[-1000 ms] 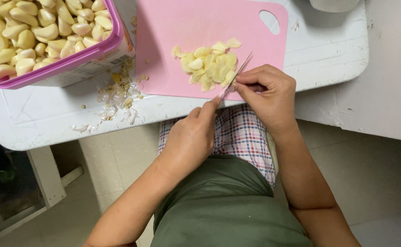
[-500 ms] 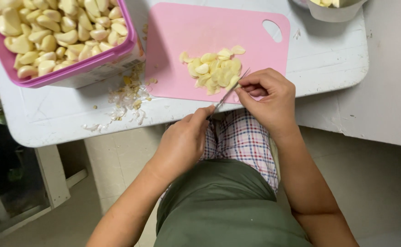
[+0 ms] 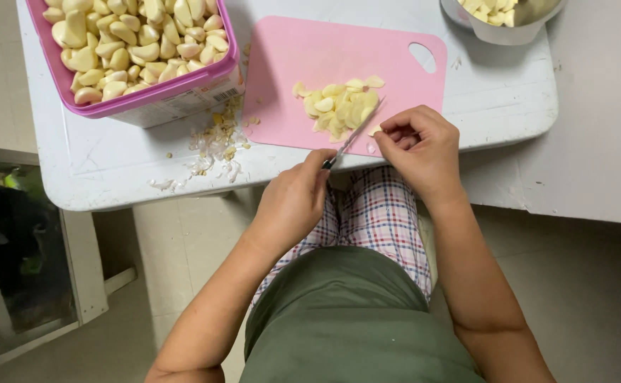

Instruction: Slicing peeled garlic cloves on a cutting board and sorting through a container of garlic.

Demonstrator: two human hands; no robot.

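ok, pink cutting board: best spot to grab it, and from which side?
Probably the oval handle hole at the far right corner of the pink cutting board, coming from the right. That end is bare; the garlic slices, knife and both hands crowd the near edge, and the pink tub crowds the left.

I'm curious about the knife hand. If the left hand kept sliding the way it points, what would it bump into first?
Probably the pile of sliced garlic on the pink cutting board: the left hand points its knife up and to the right, straight at it.
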